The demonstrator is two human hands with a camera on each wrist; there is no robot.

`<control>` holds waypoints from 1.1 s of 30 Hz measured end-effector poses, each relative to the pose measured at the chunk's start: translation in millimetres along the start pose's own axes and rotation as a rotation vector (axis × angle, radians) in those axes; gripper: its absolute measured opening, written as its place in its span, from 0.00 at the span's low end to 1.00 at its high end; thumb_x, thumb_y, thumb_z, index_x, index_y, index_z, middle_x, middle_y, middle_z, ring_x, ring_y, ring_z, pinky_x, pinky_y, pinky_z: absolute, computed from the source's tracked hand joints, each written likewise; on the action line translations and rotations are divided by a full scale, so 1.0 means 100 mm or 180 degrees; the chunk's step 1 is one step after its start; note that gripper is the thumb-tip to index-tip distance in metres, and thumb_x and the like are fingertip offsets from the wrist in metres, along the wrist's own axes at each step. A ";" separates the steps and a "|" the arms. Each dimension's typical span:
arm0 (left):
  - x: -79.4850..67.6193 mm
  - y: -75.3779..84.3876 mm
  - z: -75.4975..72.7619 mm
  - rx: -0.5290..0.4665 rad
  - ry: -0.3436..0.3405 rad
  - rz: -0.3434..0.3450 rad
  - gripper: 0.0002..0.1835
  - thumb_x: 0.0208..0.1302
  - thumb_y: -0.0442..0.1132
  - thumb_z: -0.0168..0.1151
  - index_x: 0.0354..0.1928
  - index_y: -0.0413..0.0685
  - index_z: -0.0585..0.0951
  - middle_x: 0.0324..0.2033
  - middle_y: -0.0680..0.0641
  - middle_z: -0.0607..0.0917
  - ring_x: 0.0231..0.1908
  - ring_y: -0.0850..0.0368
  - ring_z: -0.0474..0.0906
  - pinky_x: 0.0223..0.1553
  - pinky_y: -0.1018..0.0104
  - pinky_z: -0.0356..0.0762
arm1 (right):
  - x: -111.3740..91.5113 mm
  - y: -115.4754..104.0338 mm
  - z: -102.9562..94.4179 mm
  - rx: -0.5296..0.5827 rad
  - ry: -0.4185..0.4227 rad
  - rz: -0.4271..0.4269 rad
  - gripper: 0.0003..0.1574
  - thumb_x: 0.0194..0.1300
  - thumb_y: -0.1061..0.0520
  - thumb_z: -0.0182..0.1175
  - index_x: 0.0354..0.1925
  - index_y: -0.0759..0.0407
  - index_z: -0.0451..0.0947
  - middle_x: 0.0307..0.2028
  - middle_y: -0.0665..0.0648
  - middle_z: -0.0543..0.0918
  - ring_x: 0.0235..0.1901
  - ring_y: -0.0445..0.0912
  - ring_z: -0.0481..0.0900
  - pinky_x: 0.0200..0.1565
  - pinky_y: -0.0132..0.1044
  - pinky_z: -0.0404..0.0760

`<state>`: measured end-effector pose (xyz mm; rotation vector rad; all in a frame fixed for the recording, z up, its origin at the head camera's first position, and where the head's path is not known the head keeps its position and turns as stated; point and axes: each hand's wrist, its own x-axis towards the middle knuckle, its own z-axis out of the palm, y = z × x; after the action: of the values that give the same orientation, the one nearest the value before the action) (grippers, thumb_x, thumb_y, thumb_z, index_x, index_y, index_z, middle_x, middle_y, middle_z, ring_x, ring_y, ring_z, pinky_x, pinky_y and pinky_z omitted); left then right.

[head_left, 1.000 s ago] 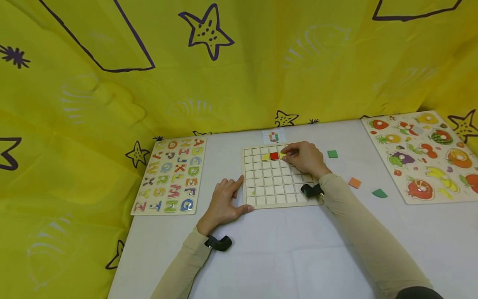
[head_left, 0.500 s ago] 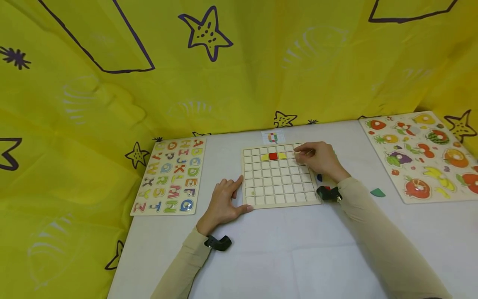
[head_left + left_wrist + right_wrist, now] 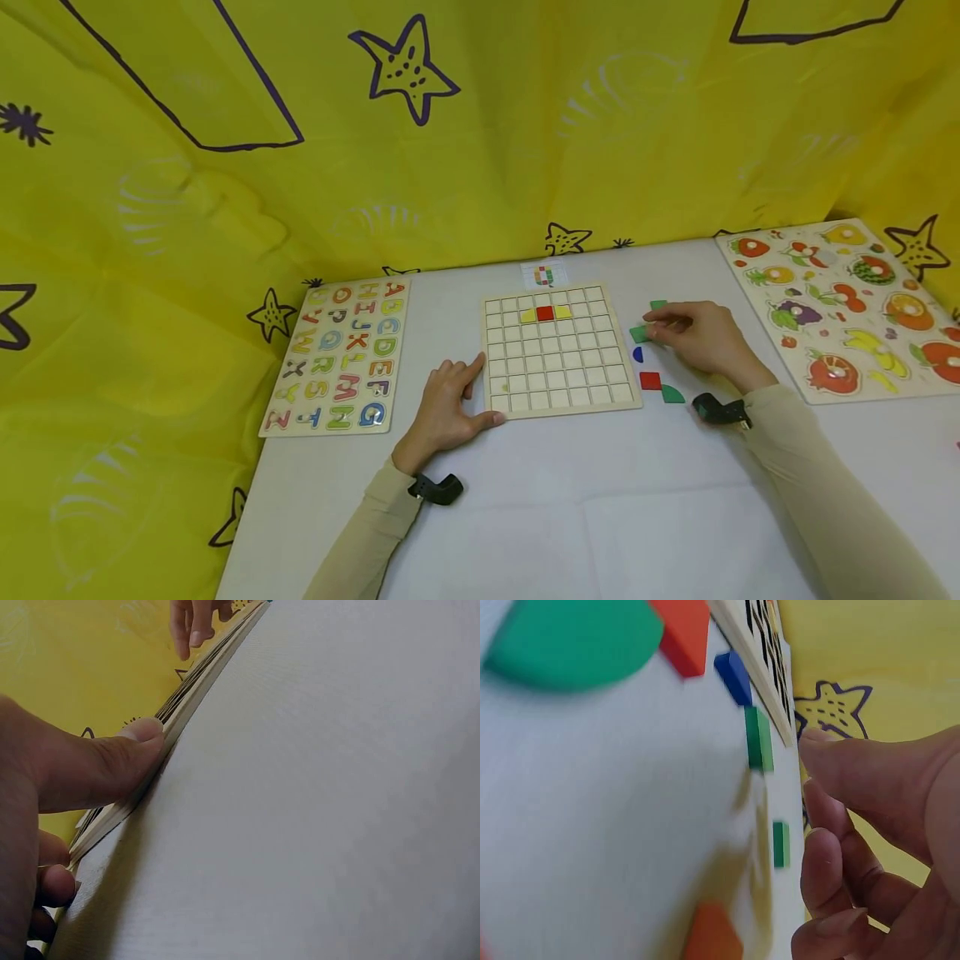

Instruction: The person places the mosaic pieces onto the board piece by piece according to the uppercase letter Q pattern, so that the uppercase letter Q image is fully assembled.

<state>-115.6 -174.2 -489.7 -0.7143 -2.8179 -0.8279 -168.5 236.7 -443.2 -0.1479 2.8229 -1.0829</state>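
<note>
Right hand (image 3: pixel 701 337) hovers beside a green square (image 3: pixel 638 334), empty, thumb and forefinger narrowly apart.
Left hand (image 3: pixel 447 408) spreads thumb and forefinger wide against the board's (image 3: pixel 553 363) near and left edges. On the board's far part a red square (image 3: pixel 544 313) sits between two yellow pieces (image 3: pixel 562 312); the green square lies right of it, near a blue half-circle (image 3: pixel 637 355).

Place: tabletop play area | yellow starfish-print curtain (image 3: pixel 480 167) | white table (image 3: pixel 517 500) | letter board (image 3: pixel 341 353) | fruit board (image 3: pixel 825 335)
</note>
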 end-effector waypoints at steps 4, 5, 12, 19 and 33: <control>0.00 0.00 -0.01 -0.0005 -0.0035 -0.0018 0.52 0.48 0.56 0.82 0.73 0.37 0.75 0.26 0.53 0.70 0.34 0.56 0.62 0.42 0.61 0.57 | -0.10 0.07 -0.08 -0.0153 -0.0028 0.0026 0.23 0.72 0.50 0.69 0.57 0.62 0.86 0.42 0.60 0.89 0.40 0.52 0.78 0.38 0.37 0.73; 0.00 0.00 -0.01 0.0001 -0.0043 -0.0022 0.52 0.48 0.56 0.83 0.73 0.37 0.75 0.26 0.53 0.70 0.34 0.56 0.62 0.42 0.62 0.57 | -0.12 0.09 -0.10 -0.0175 -0.0039 0.0028 0.23 0.71 0.50 0.70 0.58 0.63 0.86 0.41 0.60 0.89 0.39 0.51 0.78 0.37 0.37 0.73; 0.00 -0.01 0.00 0.0046 -0.0035 0.0006 0.52 0.48 0.56 0.83 0.73 0.38 0.76 0.26 0.53 0.70 0.34 0.56 0.62 0.43 0.61 0.57 | -0.26 0.23 -0.22 -0.0301 -0.0126 0.0052 0.26 0.71 0.50 0.70 0.61 0.63 0.84 0.45 0.63 0.88 0.41 0.54 0.80 0.39 0.38 0.74; 0.00 -0.02 0.01 0.0061 -0.0048 -0.0008 0.52 0.48 0.56 0.83 0.73 0.38 0.75 0.26 0.54 0.69 0.34 0.57 0.62 0.43 0.61 0.57 | -0.39 0.35 -0.33 -0.0434 -0.0297 0.0015 0.31 0.71 0.45 0.70 0.64 0.62 0.81 0.54 0.69 0.87 0.53 0.62 0.81 0.50 0.52 0.77; 0.00 -0.01 0.00 0.0043 -0.0015 0.0021 0.52 0.48 0.57 0.82 0.73 0.37 0.76 0.26 0.53 0.70 0.34 0.56 0.63 0.43 0.61 0.58 | -0.52 0.46 -0.31 -0.0481 -0.0212 -0.0078 0.23 0.72 0.46 0.70 0.53 0.63 0.86 0.43 0.58 0.89 0.43 0.54 0.81 0.44 0.41 0.75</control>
<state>-116.0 -175.1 -490.1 -0.7243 -2.8207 -0.8064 -124.1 298.1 -447.6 -0.2280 2.8482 -0.8516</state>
